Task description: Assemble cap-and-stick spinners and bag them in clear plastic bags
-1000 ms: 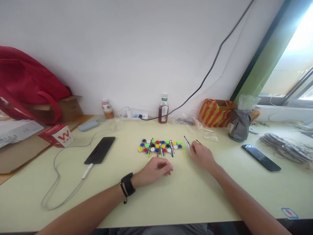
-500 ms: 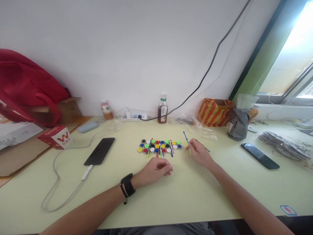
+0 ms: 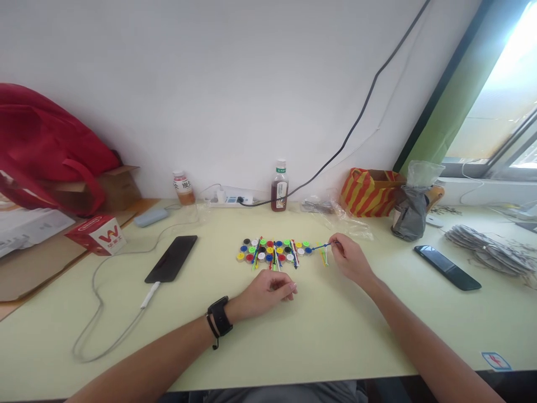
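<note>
My right hand (image 3: 351,259) pinches one end of a blue arrow-tipped plastic stick (image 3: 322,246), which points left toward the round pieces. Below the stick, beside my right fingertips, lie several green, yellow and white sticks (image 3: 324,258). Just left of them is a cluster of small round pieces (image 3: 269,251) with coloured tops in black, white, green, blue, yellow and red. Bundles of coloured arrow sticks (image 3: 294,254) lie across the cluster. In front of it my left hand (image 3: 268,291) rests on the table, fingers loosely curled in and thumb against them, holding nothing visible.
On the pale table (image 3: 335,347) a black phone (image 3: 172,258) charges at left, and another phone (image 3: 447,268) lies at right. Behind the pieces stand a dark drink bottle (image 3: 279,190) and a power strip (image 3: 230,198). Clear plastic wrapping (image 3: 352,223) lies near a striped bag (image 3: 364,193).
The blue stick has swung from pointing away from me to lying nearly sideways, its tip toward the round pieces. My right hand has shifted slightly right, uncovering the other sticks. My left hand stays still.
</note>
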Motion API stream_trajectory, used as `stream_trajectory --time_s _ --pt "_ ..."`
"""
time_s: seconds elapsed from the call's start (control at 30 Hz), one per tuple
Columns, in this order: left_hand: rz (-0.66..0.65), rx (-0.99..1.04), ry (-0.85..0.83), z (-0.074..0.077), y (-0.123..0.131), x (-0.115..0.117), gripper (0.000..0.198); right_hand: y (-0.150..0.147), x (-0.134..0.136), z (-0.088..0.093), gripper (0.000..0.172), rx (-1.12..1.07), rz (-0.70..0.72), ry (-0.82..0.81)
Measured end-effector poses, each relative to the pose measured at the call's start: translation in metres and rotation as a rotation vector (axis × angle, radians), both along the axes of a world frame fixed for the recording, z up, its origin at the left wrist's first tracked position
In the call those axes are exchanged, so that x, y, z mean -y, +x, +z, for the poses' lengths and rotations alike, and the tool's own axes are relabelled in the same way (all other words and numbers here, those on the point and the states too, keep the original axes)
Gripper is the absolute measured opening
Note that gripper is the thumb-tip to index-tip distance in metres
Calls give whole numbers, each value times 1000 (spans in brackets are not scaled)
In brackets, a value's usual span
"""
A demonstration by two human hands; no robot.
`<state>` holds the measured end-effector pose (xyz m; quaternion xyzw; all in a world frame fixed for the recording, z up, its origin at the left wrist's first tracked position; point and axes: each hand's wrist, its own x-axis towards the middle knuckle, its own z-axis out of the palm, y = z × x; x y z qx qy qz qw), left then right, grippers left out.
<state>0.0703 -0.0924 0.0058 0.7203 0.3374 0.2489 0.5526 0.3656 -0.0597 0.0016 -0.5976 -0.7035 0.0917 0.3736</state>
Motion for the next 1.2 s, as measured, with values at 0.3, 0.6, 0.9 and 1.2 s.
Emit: stream_trajectory --time_s 0.3,0.6,0.9,1.2 --pt "-4 -6 1 -1 0 0 35 -5 5 1 21 106 63 67" --pt "-19 -45 26 1 0 0 37 -4 9 2 20 257 77 159" --pt "13 -154 399 -3 -3 8 49 -23 19 8 14 21 358 -32" --pt "72 -119 341 -7 -4 0 21 -48 34 19 26 -383 546 -275"
